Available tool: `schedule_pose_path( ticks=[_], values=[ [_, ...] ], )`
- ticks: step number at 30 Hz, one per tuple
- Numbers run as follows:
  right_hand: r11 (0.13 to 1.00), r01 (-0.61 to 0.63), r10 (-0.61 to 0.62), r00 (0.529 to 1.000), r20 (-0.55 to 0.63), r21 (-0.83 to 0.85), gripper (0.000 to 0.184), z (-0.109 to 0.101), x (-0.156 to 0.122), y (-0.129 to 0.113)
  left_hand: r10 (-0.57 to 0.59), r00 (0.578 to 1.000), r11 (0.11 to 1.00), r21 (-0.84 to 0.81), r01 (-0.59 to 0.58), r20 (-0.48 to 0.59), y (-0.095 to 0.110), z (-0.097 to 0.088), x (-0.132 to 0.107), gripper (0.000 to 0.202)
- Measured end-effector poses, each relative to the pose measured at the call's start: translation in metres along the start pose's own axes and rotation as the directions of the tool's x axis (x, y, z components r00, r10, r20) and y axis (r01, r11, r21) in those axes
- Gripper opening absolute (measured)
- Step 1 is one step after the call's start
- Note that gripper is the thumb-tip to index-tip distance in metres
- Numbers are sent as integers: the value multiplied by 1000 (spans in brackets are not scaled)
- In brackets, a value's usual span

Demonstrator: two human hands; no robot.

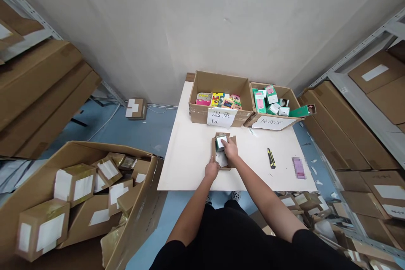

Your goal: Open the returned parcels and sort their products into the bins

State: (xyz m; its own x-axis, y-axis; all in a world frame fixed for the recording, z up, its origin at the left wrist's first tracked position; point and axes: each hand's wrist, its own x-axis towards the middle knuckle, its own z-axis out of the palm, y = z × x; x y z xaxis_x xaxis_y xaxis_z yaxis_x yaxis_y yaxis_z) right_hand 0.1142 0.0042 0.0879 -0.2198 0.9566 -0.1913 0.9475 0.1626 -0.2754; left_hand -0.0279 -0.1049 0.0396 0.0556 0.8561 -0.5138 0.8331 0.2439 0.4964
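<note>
From the head view I see one small open carton (224, 152) near the middle of the white counter (190, 160), its long axis running away from me toward the wall, its flaps spread upward. My left hand (211, 169) is closed on the carton's near left corner. My right hand (230, 148) reaches into the top, its grip shut around one small green and white box (220, 141) that stands at the carton's far end.

Two larger open cartons stand side by side at the counter's far edge, each with one paper label on the front. The left carton (218, 97) holds a row of colourful packets; the right carton (274, 105) holds green and white boxes, one long green one jutting over its right rim.

Right of my hands lie one utility knife (271, 158), pointing away from me, and one blurred pink item (298, 167). On the floor to my left, one big carton (76, 194) holds many taped parcels, too jumbled to count.
</note>
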Motion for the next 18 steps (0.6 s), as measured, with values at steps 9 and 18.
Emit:
schedule_pose_path(
  ticks=[9, 18],
  values=[
    [1000, -15, 16, 994, -110, 11, 50, 34, -18, -33, -28, 998, 996, 83, 24, 47, 9, -5, -4, 20],
    [999, 52, -52, 973, -223, -6, 55, 14, -45, -30, -29, 998, 993, 115, 34, -47, 5, -1, -3, 29]
  ],
)
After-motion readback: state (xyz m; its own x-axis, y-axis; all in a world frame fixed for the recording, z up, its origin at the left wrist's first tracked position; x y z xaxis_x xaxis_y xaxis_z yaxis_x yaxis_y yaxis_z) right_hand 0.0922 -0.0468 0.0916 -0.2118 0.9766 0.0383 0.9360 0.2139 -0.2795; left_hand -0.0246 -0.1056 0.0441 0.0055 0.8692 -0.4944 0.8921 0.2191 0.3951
